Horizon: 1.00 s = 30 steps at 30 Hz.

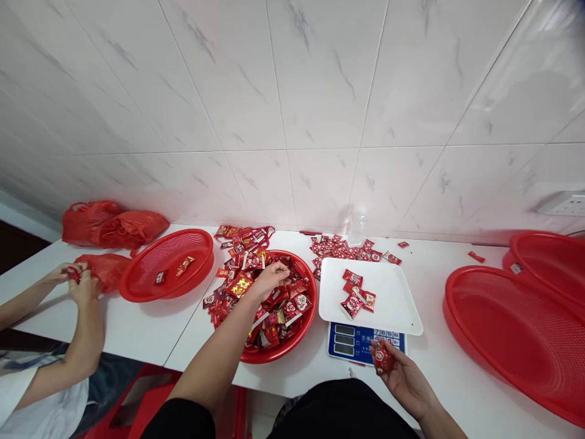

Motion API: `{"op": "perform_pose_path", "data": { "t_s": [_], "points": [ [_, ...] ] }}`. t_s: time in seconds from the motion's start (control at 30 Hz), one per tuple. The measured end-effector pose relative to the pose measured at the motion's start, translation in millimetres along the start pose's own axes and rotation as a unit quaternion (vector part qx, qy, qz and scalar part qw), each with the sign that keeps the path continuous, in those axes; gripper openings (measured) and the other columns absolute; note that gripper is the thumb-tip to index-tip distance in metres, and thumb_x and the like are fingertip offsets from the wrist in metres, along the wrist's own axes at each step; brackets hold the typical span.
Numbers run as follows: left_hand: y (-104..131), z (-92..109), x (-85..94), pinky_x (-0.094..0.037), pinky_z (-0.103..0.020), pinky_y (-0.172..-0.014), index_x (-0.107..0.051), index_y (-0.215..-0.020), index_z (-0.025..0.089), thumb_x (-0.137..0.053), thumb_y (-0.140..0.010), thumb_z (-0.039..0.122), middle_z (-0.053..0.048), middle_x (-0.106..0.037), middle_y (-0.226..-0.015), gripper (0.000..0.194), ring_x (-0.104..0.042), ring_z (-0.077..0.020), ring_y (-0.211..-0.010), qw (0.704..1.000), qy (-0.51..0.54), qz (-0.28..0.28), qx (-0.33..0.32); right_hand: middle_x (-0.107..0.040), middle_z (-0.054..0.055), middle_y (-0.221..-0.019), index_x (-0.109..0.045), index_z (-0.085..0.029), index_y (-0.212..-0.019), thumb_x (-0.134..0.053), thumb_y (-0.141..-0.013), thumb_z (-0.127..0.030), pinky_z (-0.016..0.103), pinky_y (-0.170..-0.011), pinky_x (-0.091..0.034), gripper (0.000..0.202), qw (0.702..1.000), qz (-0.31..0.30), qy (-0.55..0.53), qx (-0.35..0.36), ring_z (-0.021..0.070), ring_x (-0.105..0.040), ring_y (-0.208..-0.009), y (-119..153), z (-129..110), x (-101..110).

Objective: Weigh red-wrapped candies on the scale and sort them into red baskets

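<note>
My left hand (270, 280) is over a red plastic basket (305, 329) heaped with red-wrapped candies (278, 332). Its fingers are drawn together in a pinch; whatever they hold, if anything, I cannot make out. Near the front of the scale (345, 342), my right hand (406, 375) is closed around a red candy packet (384, 360); I cannot tell whether more than one is in it. On the scale's white tray (393, 286) lie several small red packets (354, 299) in a loose group.
Loose red packets (336, 249) lie behind the tray beside a clear plastic bottle (356, 225). Red baskets (461, 317) stand at the right. Leftward, another red basket (137, 294) holds two packets, near red bags (132, 230) and a co-worker's hands (85, 283).
</note>
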<state>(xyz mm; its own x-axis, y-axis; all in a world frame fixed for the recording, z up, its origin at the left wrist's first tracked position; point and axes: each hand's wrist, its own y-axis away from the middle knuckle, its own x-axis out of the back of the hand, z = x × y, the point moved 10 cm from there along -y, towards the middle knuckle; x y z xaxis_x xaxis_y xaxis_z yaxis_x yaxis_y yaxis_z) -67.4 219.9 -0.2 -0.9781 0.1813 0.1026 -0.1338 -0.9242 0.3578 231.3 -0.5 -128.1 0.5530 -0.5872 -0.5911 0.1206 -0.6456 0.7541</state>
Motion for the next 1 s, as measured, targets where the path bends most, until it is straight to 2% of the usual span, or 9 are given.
{"op": "perform_pose_path", "data": {
  "t_s": [0.1, 0.2, 0.4, 0.57, 0.63, 0.7, 0.83, 0.9, 1.0],
  "points": [
    [2.6, -5.6, -12.6, -0.05, -0.028, -0.071, -0.051, -0.073, 0.016, -0.073, -0.063, 0.031, 0.004, -0.054, -0.07, 0.029, -0.058, -0.0084, -0.061, 0.998, 0.065, -0.005, 0.01, -0.07, 0.007, -0.101, -0.057, -0.019, -0.106, -0.07, -0.073, -0.018, 0.025, -0.067, -0.056, 0.036, 1.0, 0.006, -0.004, 0.004, 0.0175, -0.066, -0.09, 0.0, 0.1, 1.8],
    [1.8, -7.2, -27.6, -0.049, -0.025, -0.065, -0.052, -0.075, 0.016, -0.072, -0.065, 0.034, 0.004, -0.055, -0.069, 0.029, -0.056, -0.0075, -0.057, 0.998, 0.051, -0.019, 0.003, -0.07, 0.007, -0.101, -0.057, -0.018, -0.106, -0.07, -0.073, -0.018, 0.025, -0.069, -0.056, 0.036, 1.0, 0.008, -0.01, 0.007, 0.0173, -0.066, -0.09, 0.5, -0.3, 2.5],
    [0.3, -11.9, -56.2, -0.044, -0.022, -0.054, -0.053, -0.079, 0.016, -0.062, -0.072, 0.035, 0.004, -0.054, -0.063, 0.022, -0.053, -0.0087, -0.051, 0.997, -0.053, -0.044, -0.02, -0.07, 0.006, -0.1, -0.056, -0.019, -0.108, -0.069, -0.074, -0.017, 0.024, -0.062, -0.056, 0.036, 1.0, 0.01, -0.018, 0.008, 0.0173, -0.067, -0.087, 0.1, -1.9, 7.2],
    [2.9, -9.5, -59.3, -0.04, -0.021, -0.049, -0.055, -0.08, 0.017, -0.057, -0.074, 0.032, 0.002, -0.058, -0.064, 0.017, -0.052, -0.0099, -0.05, 0.98, -0.186, -0.051, -0.049, -0.07, 0.006, -0.099, -0.057, -0.019, -0.107, -0.069, -0.074, -0.016, 0.024, -0.063, -0.056, 0.035, 1.0, 0.019, -0.022, 0.009, 0.0168, -0.067, -0.087, -1.1, -1.0, 12.1],
    [0.8, -7.2, -53.6, -0.04, -0.022, -0.049, -0.057, -0.084, 0.017, -0.052, -0.077, 0.035, 0.001, -0.059, -0.062, 0.02, -0.054, -0.0117, -0.051, 0.972, -0.223, -0.065, -0.042, -0.07, 0.006, -0.098, -0.057, -0.019, -0.106, -0.069, -0.074, -0.016, 0.024, -0.063, -0.056, 0.035, 1.0, 0.02, -0.022, 0.007, 0.0167, -0.067, -0.086, -1.0, -0.3, 11.8],
    [-5.9, 2.7, -36.8, -0.043, -0.023, -0.054, -0.058, -0.087, 0.017, -0.047, -0.081, 0.036, -0.001, -0.062, -0.066, 0.023, -0.057, -0.0136, -0.057, 0.957, -0.28, -0.042, -0.058, -0.07, 0.006, -0.099, -0.057, -0.019, -0.106, -0.069, -0.074, -0.016, 0.024, -0.063, -0.056, 0.035, 1.0, 0.02, -0.02, 0.005, 0.0166, -0.067, -0.086, -0.9, -0.2, 11.0],
    [-26.2, 22.2, 18.8, -0.044, -0.026, -0.075, -0.059, -0.101, 0.018, -0.041, -0.087, 0.033, -0.005, -0.066, -0.099, 0.027, -0.06, -0.0174, -0.089, 0.874, -0.469, 0.099, -0.078, -0.07, 0.006, -0.1, -0.057, -0.02, -0.106, -0.069, -0.074, -0.016, 0.024, -0.062, -0.056, 0.035, 1.0, 0.018, -0.013, 0.007, 0.0171, -0.067, -0.087, -1.7, -1.7, 11.0],
    [-37.4, 14.9, 39.6, -0.043, -0.029, -0.081, -0.057, -0.111, 0.017, -0.043, -0.086, 0.029, -0.009, -0.063, -0.112, 0.031, -0.058, -0.0212, -0.1, 0.846, -0.516, 0.122, -0.043, -0.07, 0.005, -0.101, -0.057, -0.02, -0.106, -0.069, -0.074, -0.016, 0.024, -0.06, -0.056, 0.035, 1.0, 0.016, -0.008, 0.008, 0.0173, -0.067, -0.087, -2.9, -2.1, 11.2],
    [-51.8, -5.4, 52.3, -0.043, -0.032, -0.083, -0.055, -0.118, 0.016, -0.051, -0.081, 0.025, -0.013, -0.061, -0.115, 0.038, -0.057, -0.0259, -0.103, 0.836, -0.539, 0.104, 0.004, -0.07, 0.005, -0.1, -0.057, -0.02, -0.107, -0.07, -0.073, -0.017, 0.025, -0.059, -0.056, 0.036, 1.0, 0.016, 0.004, 0.009, 0.0174, -0.067, -0.087, -5.1, -1.6, 11.0]
  ]
}}
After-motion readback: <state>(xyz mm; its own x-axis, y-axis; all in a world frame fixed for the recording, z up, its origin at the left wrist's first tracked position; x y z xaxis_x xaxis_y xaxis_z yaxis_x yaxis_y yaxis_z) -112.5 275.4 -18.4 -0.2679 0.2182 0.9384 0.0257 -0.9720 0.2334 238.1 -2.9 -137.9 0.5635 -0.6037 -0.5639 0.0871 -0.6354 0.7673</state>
